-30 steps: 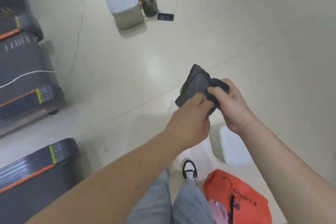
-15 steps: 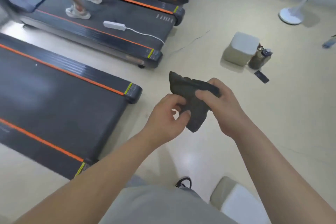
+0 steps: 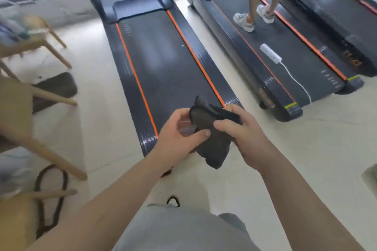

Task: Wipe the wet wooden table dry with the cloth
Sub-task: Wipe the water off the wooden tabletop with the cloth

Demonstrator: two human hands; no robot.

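Note:
A dark grey cloth (image 3: 212, 140) hangs bunched between both hands in front of my chest. My left hand (image 3: 175, 138) pinches its left side with thumb and curled fingers. My right hand (image 3: 242, 134) grips its upper right part, fingers wrapped over the top. Light wooden furniture (image 3: 18, 96) shows blurred at the left edge; I cannot tell whether it is the table, and no wet tabletop is visible.
A black treadmill (image 3: 163, 63) with orange stripes lies straight ahead on the pale floor. On a second treadmill (image 3: 285, 57) to the right a person's legs (image 3: 261, 6) walk, beside a white power strip (image 3: 270, 53). Wooden legs (image 3: 53, 155) and a dark strap (image 3: 51, 195) lie at lower left.
My view has swung left, from the floor with a stool and bottle to the treadmills and wooden furniture. Both hands kept hold of the cloth and shifted their grip on it.

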